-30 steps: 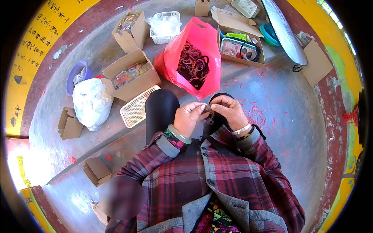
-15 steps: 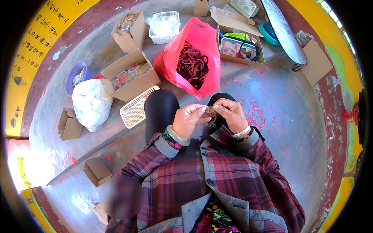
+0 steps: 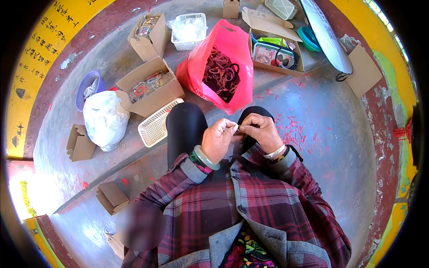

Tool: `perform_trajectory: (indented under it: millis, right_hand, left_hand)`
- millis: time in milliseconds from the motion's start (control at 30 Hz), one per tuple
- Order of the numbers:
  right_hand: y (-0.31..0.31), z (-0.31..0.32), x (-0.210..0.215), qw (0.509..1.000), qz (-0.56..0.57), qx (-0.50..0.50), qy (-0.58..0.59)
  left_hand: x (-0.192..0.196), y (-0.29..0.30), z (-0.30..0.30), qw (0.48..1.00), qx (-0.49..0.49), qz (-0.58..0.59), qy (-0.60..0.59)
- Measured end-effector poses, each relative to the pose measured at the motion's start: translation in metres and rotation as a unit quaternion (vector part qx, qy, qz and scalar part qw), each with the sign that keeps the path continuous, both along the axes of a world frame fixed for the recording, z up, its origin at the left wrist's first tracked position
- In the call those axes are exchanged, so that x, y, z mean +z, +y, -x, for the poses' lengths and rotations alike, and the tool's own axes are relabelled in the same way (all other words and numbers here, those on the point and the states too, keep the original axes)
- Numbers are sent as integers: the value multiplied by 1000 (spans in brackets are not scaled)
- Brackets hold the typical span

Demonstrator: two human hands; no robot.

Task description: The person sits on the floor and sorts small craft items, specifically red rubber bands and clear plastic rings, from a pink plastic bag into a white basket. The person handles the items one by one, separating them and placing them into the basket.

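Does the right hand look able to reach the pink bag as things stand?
Probably yes: the pink bag stands just beyond the knees, and the way looks free, though the right hand is closed in a pinch.

Looks like a makeshift handwork spot to me: bare concrete floor (image 3: 339, 178), opened cardboard boxes (image 3: 149, 105) at ten and one o'clock, a filled red bag (image 3: 190, 73) at twelve, red scraps (image 3: 293, 132) littering three.

Bag (image 3: 190, 71) — solid pinkish red; loops (image 3: 221, 73) inside, dark red and pink. Jacket (image 3: 196, 198) — plaid in dark red, black and grey; cuffs (image 3: 191, 171), plain grey. Undershirt (image 3: 247, 253): multicoloured floral. Trousers (image 3: 185, 125): black. Left bangle (image 3: 206, 159): pale green. Basin (image 3: 81, 99): purple.
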State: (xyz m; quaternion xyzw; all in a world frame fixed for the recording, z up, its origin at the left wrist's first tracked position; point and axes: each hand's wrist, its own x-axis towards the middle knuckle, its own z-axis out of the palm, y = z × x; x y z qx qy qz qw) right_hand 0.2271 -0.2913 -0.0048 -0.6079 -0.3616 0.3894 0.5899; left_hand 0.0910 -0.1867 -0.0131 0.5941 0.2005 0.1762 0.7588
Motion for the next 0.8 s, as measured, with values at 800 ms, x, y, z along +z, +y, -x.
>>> perform_trajectory:
  millis: [800]
  right_hand:
    - [-8, -1, 13, 999, 23, 5, 47]
  left_hand:
    - [0, 15, 7, 991, -83, 56, 88]
